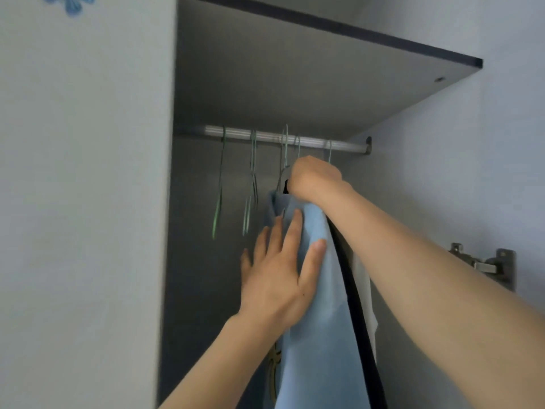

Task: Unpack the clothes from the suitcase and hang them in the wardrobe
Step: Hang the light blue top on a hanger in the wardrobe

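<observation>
A light blue garment (318, 335) hangs inside the open wardrobe, just under the metal rail (265, 136). My right hand (314, 178) grips the top of the garment at its hanger, close below the rail. My left hand (280, 273) lies flat with spread fingers against the blue fabric's left side. A black garment (354, 305) and a white one (367, 296) hang right behind the blue one. The suitcase is out of view.
Several empty green wire hangers (219, 184) hang on the rail to the left. A dark shelf (324, 69) roofs the hanging space. The wardrobe's side panel (88, 202) stands at left; a door hinge (486, 264) sticks out at right.
</observation>
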{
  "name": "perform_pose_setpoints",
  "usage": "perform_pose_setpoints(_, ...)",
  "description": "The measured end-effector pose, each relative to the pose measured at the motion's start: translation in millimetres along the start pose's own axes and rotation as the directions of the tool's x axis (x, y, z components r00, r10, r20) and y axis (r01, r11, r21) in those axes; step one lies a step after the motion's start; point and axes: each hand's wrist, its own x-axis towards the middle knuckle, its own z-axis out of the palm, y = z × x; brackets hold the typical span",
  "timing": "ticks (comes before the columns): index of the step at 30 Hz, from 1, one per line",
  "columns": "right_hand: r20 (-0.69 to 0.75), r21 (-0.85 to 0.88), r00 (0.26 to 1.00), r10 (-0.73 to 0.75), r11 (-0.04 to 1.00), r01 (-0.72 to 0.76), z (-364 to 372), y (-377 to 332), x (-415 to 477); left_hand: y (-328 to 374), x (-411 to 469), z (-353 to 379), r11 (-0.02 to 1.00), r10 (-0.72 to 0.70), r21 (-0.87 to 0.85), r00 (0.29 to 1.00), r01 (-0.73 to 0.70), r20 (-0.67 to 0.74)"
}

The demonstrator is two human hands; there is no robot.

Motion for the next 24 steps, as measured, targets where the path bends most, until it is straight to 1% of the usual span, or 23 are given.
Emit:
perform_pose_setpoints(7, -0.061, 0.003, 0.996, -0.058, 0.998, 0.058, 1.9, 0.1, 25.2, -1.3, 22.5, 4.3, 0.989, 0.033, 0.143, 0.999, -0.029, -0.025)
perform_pose_setpoints(11, -0.081, 0.019, 0.994, -0.075, 0.997, 0.077, 0.0, 3.3, 34.1, -4.1, 34.7, 7.1, 0.988, 0.03, 0.156, 0.999, -0.024, -0.033)
perform_pose_setpoints(17, -0.044, 0.048, 0.996, -0.078, 0.996, 0.08, 3.7, 0.5, 39.8, -3.8, 43.6, 11.7, 0.995, 0.019, 0.097, 0.999, -0.015, -0.048)
perform_pose_setpoints(24, 0.038, 0.082, 0.998, -0.055, 0.995, 0.052, 16.3, -2.1, 46.1, -7.8, 43.4, 16.3, 0.992, 0.034, 0.122, 0.998, -0.027, -0.058)
